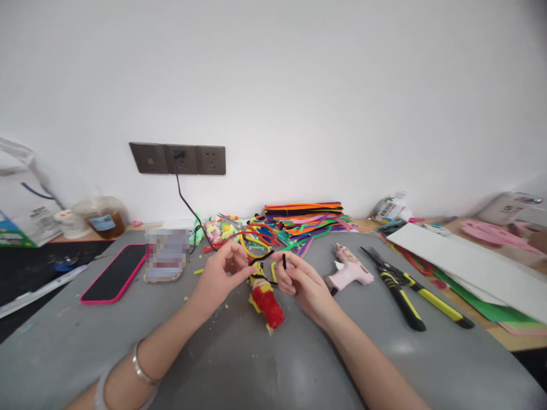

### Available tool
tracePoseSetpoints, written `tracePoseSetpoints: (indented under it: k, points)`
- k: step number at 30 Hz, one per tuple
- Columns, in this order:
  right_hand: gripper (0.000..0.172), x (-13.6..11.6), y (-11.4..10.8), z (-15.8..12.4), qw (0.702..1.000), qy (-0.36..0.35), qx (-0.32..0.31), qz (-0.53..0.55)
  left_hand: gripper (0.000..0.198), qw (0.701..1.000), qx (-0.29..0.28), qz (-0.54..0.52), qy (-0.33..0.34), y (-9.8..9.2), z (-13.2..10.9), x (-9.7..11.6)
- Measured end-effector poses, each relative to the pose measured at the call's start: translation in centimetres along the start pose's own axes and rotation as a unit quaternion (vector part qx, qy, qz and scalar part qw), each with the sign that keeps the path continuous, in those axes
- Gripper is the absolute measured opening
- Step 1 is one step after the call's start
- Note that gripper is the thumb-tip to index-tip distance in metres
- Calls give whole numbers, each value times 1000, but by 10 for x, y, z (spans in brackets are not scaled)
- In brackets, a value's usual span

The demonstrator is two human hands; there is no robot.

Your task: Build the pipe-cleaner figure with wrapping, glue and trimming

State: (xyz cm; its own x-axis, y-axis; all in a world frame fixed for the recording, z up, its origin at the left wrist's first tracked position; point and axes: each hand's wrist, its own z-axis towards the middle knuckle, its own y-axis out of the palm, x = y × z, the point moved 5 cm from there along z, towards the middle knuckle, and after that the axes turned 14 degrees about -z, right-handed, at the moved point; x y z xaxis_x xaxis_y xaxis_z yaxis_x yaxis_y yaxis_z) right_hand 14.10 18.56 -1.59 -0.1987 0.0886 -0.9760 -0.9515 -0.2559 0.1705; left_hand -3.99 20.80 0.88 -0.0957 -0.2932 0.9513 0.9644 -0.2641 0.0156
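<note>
A black pipe cleaner (263,258) runs between my two hands, above a small red and yellow figure (268,304) that seems made of pipe cleaners. My left hand (224,272) pinches near its left end, thumb and forefinger close to the figure's yellow top. On the other side, my right hand (302,279) has its fingers curled, and a short black end sticks up between them. Another black strand crosses the figure just below the fingertips. The figure lies tilted on the grey mat (239,364), its red end towards me.
Behind the hands lie a bundle of colourful pipe cleaners (303,210) and pompoms (213,230). A pink glue gun (349,272) and black-yellow pliers (401,279) are on the right, beside white sheets (465,267). Two phones, one pink-edged (115,274), lie left. A black cord (183,196) hangs from the wall socket.
</note>
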Motion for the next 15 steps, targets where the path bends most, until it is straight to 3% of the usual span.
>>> tracePoseSetpoints:
  k: [9, 15]
  points:
    - [45, 7, 7, 8, 998, -13, -21, -56, 17, 990, -73, 105, 54, 12, -6, 0]
    - [43, 2, 1, 1, 997, -24, 9, -71, 13, 988, -66, 110, 90, 11, -7, 2]
